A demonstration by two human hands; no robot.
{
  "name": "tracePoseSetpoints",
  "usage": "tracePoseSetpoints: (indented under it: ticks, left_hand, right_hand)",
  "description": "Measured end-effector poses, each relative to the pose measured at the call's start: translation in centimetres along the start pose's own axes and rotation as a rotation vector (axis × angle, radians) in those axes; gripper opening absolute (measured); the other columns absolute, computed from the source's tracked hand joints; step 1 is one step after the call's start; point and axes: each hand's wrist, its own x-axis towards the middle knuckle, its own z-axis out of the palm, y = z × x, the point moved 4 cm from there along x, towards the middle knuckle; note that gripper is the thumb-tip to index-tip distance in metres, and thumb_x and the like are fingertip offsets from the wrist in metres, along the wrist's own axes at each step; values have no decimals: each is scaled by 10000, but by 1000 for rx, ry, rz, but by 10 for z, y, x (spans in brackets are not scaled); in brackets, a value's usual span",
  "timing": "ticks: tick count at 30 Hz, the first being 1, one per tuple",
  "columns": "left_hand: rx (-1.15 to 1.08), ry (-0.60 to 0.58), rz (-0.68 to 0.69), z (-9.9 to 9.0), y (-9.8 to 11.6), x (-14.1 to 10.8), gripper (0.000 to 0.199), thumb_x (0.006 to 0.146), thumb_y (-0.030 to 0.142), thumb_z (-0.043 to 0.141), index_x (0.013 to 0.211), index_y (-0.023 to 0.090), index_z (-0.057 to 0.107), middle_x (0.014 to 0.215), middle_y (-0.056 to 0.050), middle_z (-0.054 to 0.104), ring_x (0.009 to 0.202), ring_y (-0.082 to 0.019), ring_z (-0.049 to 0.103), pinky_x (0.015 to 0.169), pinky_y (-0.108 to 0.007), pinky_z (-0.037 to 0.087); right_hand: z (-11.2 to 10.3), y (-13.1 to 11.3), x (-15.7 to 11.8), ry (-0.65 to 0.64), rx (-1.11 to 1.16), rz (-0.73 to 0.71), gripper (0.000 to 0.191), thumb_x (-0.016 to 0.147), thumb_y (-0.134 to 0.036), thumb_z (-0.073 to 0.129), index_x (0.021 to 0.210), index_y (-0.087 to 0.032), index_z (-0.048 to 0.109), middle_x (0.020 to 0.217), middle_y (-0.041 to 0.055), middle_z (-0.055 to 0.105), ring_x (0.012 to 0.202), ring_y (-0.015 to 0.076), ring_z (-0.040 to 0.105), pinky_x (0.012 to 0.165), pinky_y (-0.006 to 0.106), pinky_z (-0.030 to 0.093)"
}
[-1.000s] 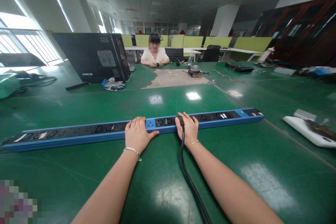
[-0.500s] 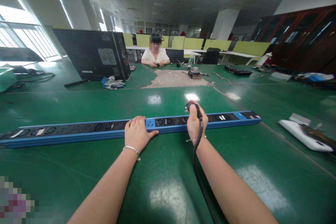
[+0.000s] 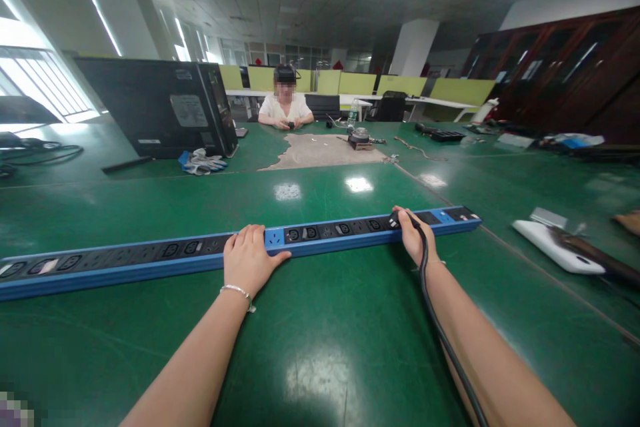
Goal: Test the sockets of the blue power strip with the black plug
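Note:
A long blue power strip with black sockets and a few blue ones lies across the green table, angled slightly up to the right. My left hand grips it left of a blue socket, fingers over its top and thumb along its front side. In my right hand is a black power plug, closed between thumb and fingers, at the sockets on the strip's right part. My fingers partly hide the plug, so I cannot tell whether its pins are in a socket. Its black cable runs down past my right wrist.
A black computer case and blue-and-white gloves lie at the back left. Across the table a person sits holding a small dark thing. A white device lies at the right, beyond a seam in the table.
My right hand has carried the plug rightward along the strip and down to its sockets. The left hand stays on the strip. The whole view has shifted slightly.

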Motion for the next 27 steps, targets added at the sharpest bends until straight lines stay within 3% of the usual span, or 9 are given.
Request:
tracePoseSetpoints:
  ticks: [6,10,15,20,27]
  left_hand:
    - [7,-10,-11,0,0,0,680,694,633,532,1186,166,487,1188,-160,582,1138,-306,496,970,-443,321]
    - [14,-7,-5,1,0,0,698,690,638,537,1187,151,484,1192,-164,581,1143,-306,492,976,-439,321]
    - [22,-10,-9,2,-1,0,713,689,648,532,1188,142,483,1197,-168,577,1138,-311,495,970,-442,324]
    - [29,-14,-5,1,0,0,707,696,653,517,1187,146,482,1193,-163,579,1135,-309,499,969,-441,327]
    - [11,-17,-11,0,0,0,686,706,640,510,1190,154,479,1203,-162,568,1152,-308,484,976,-442,320]
  right_hand:
    - [9,4,3,-36,-132,-106,480,853,-526,366,1050,-204,663,1132,87,645,1191,252,486,1007,436,351]
    - [14,1,2,-36,-274,-118,411,854,-484,380,1027,-244,666,1100,63,662,1165,256,508,1012,481,314]
    - [14,-3,-4,-50,-384,-147,403,862,-431,393,1104,-220,635,1132,84,646,1184,250,492,1004,462,323]
    - [11,-6,-12,-31,-427,-202,410,872,-430,398,1187,-241,579,1221,57,597,1243,248,428,1019,473,296]
    - [13,-7,-13,-17,-432,-152,385,876,-416,397,1170,-254,585,1225,28,596,1256,231,409,1049,483,231]
